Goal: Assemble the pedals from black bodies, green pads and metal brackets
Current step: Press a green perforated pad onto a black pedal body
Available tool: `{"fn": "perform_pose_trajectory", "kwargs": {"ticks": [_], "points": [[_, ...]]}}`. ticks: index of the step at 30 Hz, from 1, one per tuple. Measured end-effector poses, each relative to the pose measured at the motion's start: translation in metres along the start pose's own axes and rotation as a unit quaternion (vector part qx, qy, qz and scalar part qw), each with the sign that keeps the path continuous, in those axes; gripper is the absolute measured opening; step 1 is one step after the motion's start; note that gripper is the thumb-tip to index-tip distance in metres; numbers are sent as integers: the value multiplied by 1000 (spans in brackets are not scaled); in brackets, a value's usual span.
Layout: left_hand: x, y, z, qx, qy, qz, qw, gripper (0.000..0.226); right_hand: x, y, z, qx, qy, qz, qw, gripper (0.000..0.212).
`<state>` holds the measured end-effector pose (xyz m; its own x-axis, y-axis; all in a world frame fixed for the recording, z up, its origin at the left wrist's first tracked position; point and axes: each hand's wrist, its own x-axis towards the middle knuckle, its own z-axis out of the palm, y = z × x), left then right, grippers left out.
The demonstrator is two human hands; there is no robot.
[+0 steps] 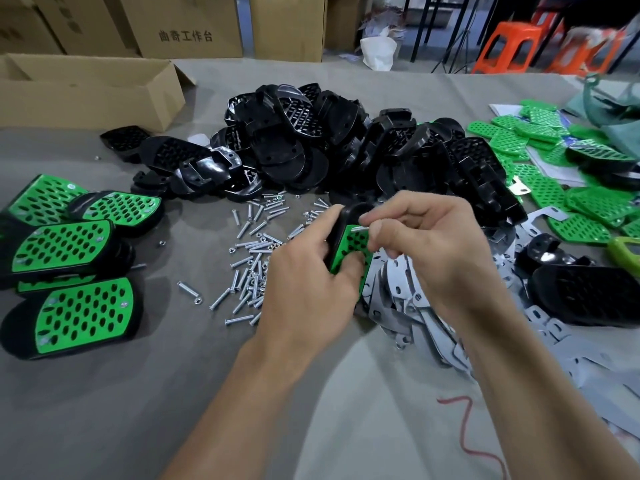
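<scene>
My left hand (308, 292) grips a pedal (351, 244), a black body with a green pad on it, tilted up over the middle of the table. My right hand (429, 244) pinches a silver bolt (362, 229) at the pad's upper edge. Loose bolts and nuts (256, 251) lie scattered just left of my hands. A big heap of black bodies (332, 140) sits behind them. Metal brackets (419, 306) pile up under and right of my right hand. Green pads (540, 157) spread across the far right.
Several finished pedals (65, 244) lie at the left. An open cardboard box (86, 88) stands at the back left, with more boxes behind it. A lone black body (588, 292) lies at the right, and orange stools (509, 46) stand beyond the table.
</scene>
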<state>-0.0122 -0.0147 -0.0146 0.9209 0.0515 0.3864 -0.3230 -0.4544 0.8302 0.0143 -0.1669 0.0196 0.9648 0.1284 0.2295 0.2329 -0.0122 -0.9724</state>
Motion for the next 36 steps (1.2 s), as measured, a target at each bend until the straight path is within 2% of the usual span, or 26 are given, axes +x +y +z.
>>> {"fn": "perform_pose_trajectory", "kwargs": {"ticks": [3,6,8,12,15,17,18,20,22,24,26,28,30,34,36], "points": [[-1,3,1,-24,-4,-5,1000,27,-1,3,-11,24,16,17,999,25],[0,3,0,-32,-5,0,999,29,-2,6,-8,76,-38,52,995,50],[1,3,-2,-37,-2,1,999,32,0,7,-4,121,-64,64,989,49],[-5,9,1,-39,-17,19,999,34,0,7,0,60,-43,45,996,41],[-2,9,2,-67,-10,8,998,35,0,9,7,65,-20,70,995,39],[4,11,3,-161,-1,-46,986,38,2,12,16,90,15,98,991,36],[6,12,1,-230,20,-90,969,38,2,13,21,95,41,104,989,32],[13,12,-5,-340,80,-164,923,29,1,14,24,31,100,90,990,24],[19,6,-13,-383,144,-208,889,17,-2,16,23,-129,111,56,984,18],[22,-2,-21,-422,187,-242,853,16,-8,16,25,-264,54,42,962,20],[24,-7,-27,-450,200,-262,830,19,-12,13,30,-354,-32,31,934,22],[26,-9,-30,-464,190,-263,825,21,-14,13,35,-426,-100,-3,899,24],[27,-11,-32,-463,173,-262,829,28,-14,14,40,-469,-134,-27,873,21],[28,-12,-30,-437,130,-259,851,37,-13,20,51,-566,-159,-70,806,12],[28,-11,-28,-430,120,-257,857,36,-11,21,54,-578,-151,-91,796,8]]}}
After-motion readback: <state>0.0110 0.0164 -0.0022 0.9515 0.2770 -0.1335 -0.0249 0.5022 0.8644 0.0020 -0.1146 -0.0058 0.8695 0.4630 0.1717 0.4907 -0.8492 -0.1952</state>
